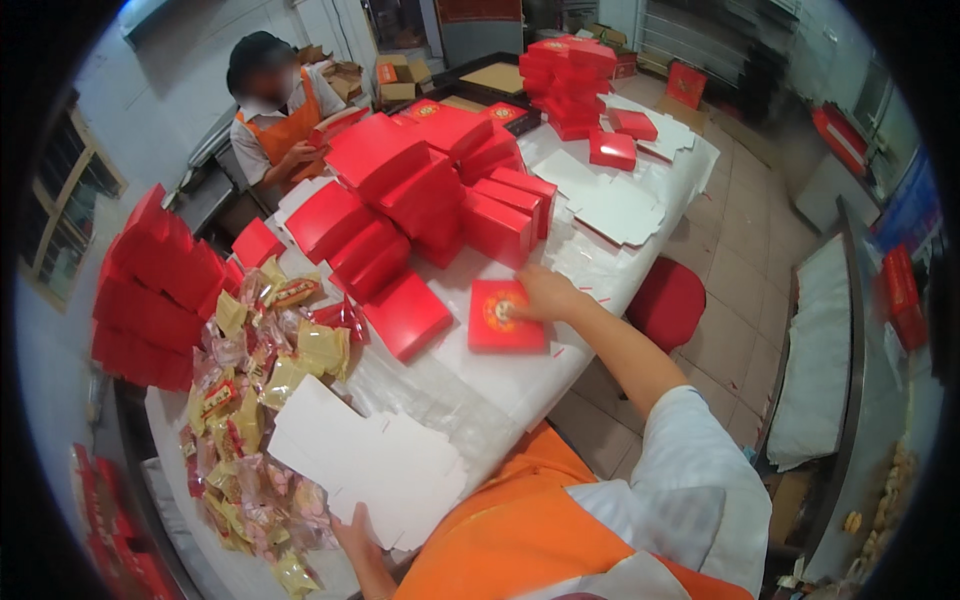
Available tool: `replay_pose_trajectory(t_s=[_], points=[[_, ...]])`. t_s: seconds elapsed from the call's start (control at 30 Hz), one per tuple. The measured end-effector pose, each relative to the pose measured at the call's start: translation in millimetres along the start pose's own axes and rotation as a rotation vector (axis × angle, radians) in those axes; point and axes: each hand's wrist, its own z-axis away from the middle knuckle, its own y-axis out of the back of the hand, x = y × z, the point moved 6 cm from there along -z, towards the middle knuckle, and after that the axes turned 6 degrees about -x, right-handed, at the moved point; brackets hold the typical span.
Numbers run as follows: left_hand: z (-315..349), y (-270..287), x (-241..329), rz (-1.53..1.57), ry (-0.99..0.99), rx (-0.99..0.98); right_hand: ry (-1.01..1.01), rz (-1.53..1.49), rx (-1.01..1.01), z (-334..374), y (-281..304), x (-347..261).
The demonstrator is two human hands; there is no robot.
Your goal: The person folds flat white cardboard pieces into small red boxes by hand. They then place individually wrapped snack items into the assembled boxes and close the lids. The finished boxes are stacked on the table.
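Note:
My right hand (550,298) grips the right side of a red gift box (492,330) with a round gold emblem on its lid. The thumb lies on the lid and the other fingers curl at the far edge. The box rests flat on the table. Low on the left, my left hand (358,535) holds the near edge of a flat white cardboard blank (375,455) with notched edges. Some of its fingers are hidden under the board. A plain red box (408,315) lies just left of the emblem box.
Wrapped snacks (245,430) are heaped on the left. Behind them stand stacked red boxes (150,290), with a larger pile (400,190) mid-table. Across the table a co-worker in an orange apron (285,135) handles a red box. A red stool (668,305) is at the right edge.

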Motion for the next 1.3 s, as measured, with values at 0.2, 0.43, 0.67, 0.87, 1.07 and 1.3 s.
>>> replay_pose_trajectory(t_s=[0.2,0.43,0.67,0.87,1.07,1.3], points=[[-8,15,-16,-0.01,-0.012,-0.019,0.141,-0.031,-0.221,46,-26,-41],[-5,13,-13,-0.002,-0.011,-0.026,0.399,-0.148,-0.227,128,-71,-105],[-13,22,-26,-0.036,-0.014,-0.038,0.371,-0.261,-0.238,151,-73,-103],[-1,5,-8,0.045,0.015,-0.045,0.292,-0.523,-0.375,141,-62,-88],[-6,13,-14,0.034,-0.015,-0.043,0.181,-0.574,-0.435,135,-67,-73],[-4,12,-14,0.043,-0.051,-0.061,0.071,-1.132,0.306,57,62,12]])
